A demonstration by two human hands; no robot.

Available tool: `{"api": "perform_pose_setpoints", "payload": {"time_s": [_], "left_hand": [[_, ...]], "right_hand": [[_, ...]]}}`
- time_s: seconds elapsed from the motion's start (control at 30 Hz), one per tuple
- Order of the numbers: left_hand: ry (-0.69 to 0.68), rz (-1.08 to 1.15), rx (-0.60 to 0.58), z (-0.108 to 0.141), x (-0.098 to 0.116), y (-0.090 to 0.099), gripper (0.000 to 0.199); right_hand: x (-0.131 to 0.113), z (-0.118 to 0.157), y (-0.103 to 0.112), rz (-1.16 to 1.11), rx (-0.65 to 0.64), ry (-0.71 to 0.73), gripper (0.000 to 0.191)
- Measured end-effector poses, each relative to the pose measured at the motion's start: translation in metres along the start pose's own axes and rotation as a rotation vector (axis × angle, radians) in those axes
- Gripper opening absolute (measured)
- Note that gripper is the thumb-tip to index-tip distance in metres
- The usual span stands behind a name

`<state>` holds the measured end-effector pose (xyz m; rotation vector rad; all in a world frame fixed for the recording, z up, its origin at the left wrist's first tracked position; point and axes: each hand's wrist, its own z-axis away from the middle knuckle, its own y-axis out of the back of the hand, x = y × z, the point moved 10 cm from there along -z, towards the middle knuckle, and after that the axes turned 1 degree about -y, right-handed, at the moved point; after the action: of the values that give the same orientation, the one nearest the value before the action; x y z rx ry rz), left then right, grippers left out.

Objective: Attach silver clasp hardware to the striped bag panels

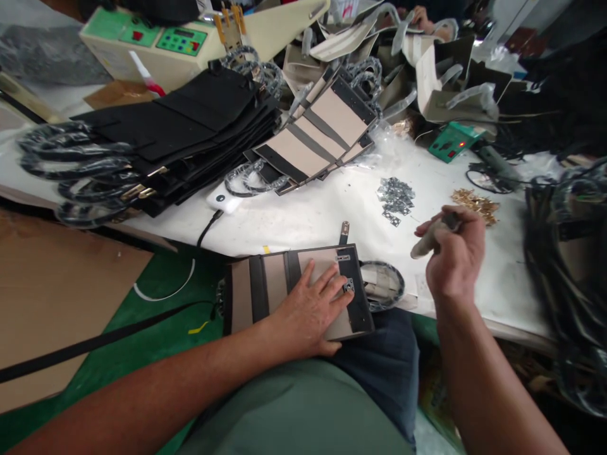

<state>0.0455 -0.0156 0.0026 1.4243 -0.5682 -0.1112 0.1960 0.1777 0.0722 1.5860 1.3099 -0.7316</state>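
My left hand lies flat with fingers spread on a beige and black bag panel resting on my lap against the table edge. Its fingertips are beside a small square metal plate on the panel's black end strip. A slimmer metal piece sits farther up that strip. A plastic-wrapped loop handle sticks out at the right. My right hand, closed and raised over the table, grips a short tool with a pale, rounded end; its exact kind is unclear.
Metal plates and gold fasteners lie in piles on the white table. Black bag pieces are stacked left, beige panels behind. A green box stands back right. Another person's hand shows at the far side.
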Motion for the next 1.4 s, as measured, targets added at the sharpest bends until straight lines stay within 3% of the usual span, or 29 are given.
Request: {"api": "perform_pose_setpoints", "payload": {"time_s": [0.07,0.13,0.27,0.43,0.63,0.77,1.03,1.23,1.4], "left_hand": [[-0.003,-0.005,-0.003,0.0,0.0,0.0,0.089],[-0.006,-0.005,-0.006,0.0,-0.001,-0.001,0.088],[-0.001,-0.016,-0.003,-0.001,-0.001,0.0,0.087],[0.001,-0.02,0.004,-0.002,0.001,0.001,0.087],[-0.006,-0.01,0.017,-0.002,0.001,0.0,0.087],[-0.004,0.014,0.026,-0.002,0.001,0.001,0.084],[0.026,0.055,0.091,0.005,0.0,-0.002,0.093],[0.054,0.025,0.188,0.021,-0.004,-0.006,0.084],[0.033,0.004,0.186,0.021,-0.002,-0.005,0.086]], "right_hand": [[-0.016,0.014,-0.005,-0.39,0.029,-0.099,0.013],[-0.023,0.032,-0.023,-0.637,0.001,-0.24,0.024],[-0.011,0.064,-0.051,-0.797,0.018,-0.453,0.044],[0.014,0.074,-0.058,-0.863,0.069,-0.527,0.045],[0.021,0.073,-0.061,-0.918,0.056,-0.53,0.044],[0.004,0.076,-0.07,-0.858,-0.018,-0.441,0.042],[-0.049,0.097,-0.096,-0.347,-0.363,-0.072,0.041],[-0.036,0.084,-0.083,-0.545,-0.217,-0.216,0.043],[-0.056,0.076,-0.072,-0.628,-0.144,-0.125,0.044]]}}
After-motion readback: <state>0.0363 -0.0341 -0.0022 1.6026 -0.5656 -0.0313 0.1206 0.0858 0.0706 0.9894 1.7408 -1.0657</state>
